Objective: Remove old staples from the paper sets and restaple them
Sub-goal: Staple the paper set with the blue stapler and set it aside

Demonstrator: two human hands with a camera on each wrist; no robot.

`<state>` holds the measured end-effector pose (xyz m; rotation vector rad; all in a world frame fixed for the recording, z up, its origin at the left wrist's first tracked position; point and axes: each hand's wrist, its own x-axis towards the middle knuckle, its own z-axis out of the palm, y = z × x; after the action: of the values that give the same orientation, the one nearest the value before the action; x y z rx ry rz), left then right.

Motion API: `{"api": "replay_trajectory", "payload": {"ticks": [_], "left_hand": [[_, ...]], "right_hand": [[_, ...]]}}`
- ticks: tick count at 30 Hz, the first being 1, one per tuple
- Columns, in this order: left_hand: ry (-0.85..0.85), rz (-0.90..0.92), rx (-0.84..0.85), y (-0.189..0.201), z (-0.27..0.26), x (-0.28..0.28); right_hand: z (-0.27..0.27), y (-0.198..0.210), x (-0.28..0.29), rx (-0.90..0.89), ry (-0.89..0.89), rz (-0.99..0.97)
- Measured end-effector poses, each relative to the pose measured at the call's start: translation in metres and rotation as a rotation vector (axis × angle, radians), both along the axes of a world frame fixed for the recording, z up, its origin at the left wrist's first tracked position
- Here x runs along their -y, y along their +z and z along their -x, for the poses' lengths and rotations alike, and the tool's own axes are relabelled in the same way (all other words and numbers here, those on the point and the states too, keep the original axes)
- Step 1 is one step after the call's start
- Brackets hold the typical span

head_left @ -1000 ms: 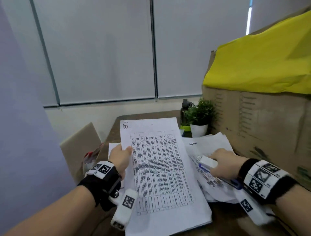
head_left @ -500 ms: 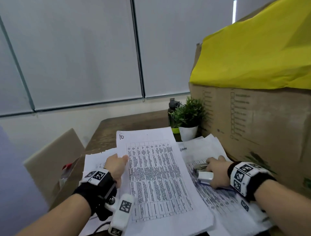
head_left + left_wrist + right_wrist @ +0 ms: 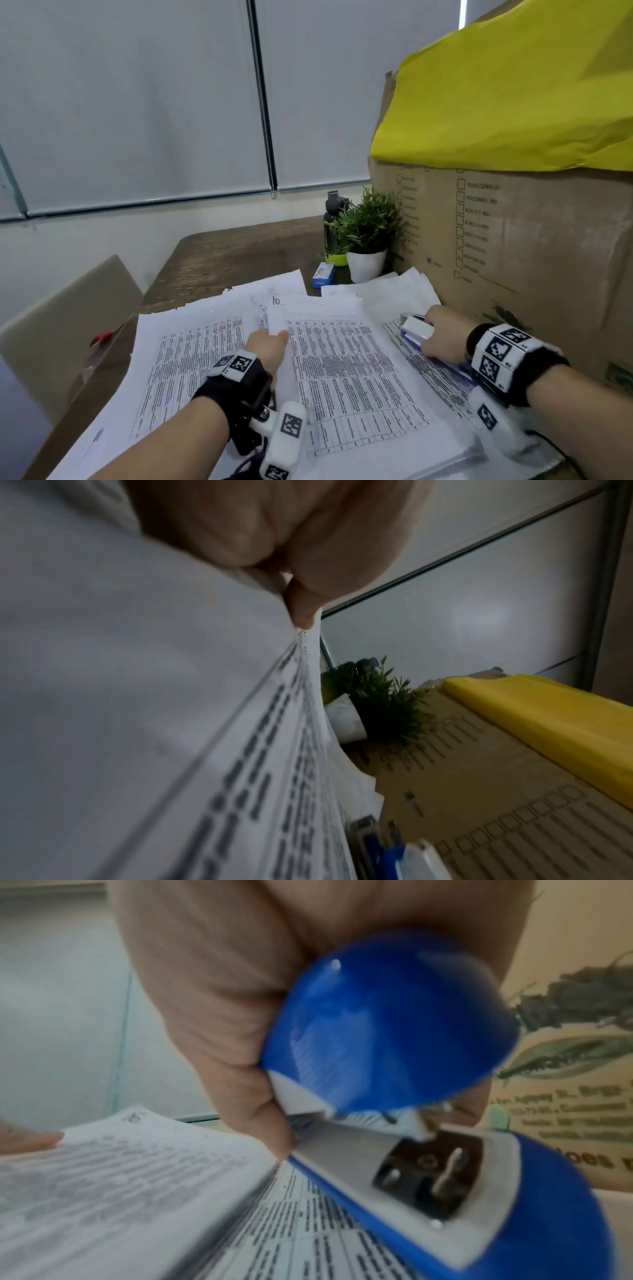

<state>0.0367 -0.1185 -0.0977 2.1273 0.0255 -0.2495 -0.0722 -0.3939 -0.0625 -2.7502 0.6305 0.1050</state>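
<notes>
lowered since the earlier frame, the paper set [image 3: 356,370] lay flat, thin and floppy, left hand [image 3: 267,346] fingers pinching its left edge, right hand [image 3: 442,339] fingers clamped on the rigid stapler [image 3: 416,330].

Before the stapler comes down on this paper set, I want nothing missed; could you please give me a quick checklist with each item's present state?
1. Right hand grips the stapler: ok.
2. Left hand pinches the paper set at its left edge: ok.
3. Stapler mouth over the set's corner: not ok, it sits to the right, on other papers.
4. Old staple removed: cannot tell.
5. Stapler loaded: cannot tell.
6. Sheets squared up: cannot tell.
</notes>
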Motion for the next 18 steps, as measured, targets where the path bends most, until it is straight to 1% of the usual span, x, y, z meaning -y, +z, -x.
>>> {"api": "replay_trajectory", "payload": {"ticks": [2, 4, 6, 8, 11, 12, 13, 15, 16, 18], "left_hand": [[-0.024, 0.112, -0.016, -0.004, 0.004, 0.01], [-0.073, 0.208, -0.042, -0.003, 0.011, 0.02], [-0.197, 0.211, -0.084, 0.001, 0.023, 0.028], [-0.305, 0.038, -0.02, 0.009, 0.031, 0.027], [-0.338, -0.182, 0.109, 0.025, 0.034, 0.002], [-0.348, -0.296, 0.169, 0.034, 0.038, -0.011], [-0.384, -0.449, 0.206, 0.04, 0.041, -0.026], [-0.489, -0.728, 0.207, 0.045, 0.051, -0.056], [-0.534, -0.826, 0.186, 0.044, 0.056, -0.069], [-0.574, -0.933, 0.148, 0.036, 0.065, -0.089]], "right_hand": [[-0.003, 0.005, 0.002, 0.087, -0.023, -0.045], [-0.008, 0.011, 0.001, 0.215, -0.035, -0.074], [-0.012, 0.019, -0.004, 0.317, -0.004, -0.069], [-0.011, 0.026, -0.015, 0.319, 0.057, -0.04], [-0.009, 0.019, -0.028, 0.179, 0.128, 0.025], [-0.008, 0.013, -0.032, 0.124, 0.128, 0.032], [-0.006, 0.008, -0.037, 0.076, 0.124, 0.033], [-0.002, 0.002, -0.047, -0.007, 0.149, 0.094], [0.001, 0.004, -0.052, -0.022, 0.175, 0.152], [0.007, 0.014, -0.066, 0.022, 0.218, 0.192]]}}
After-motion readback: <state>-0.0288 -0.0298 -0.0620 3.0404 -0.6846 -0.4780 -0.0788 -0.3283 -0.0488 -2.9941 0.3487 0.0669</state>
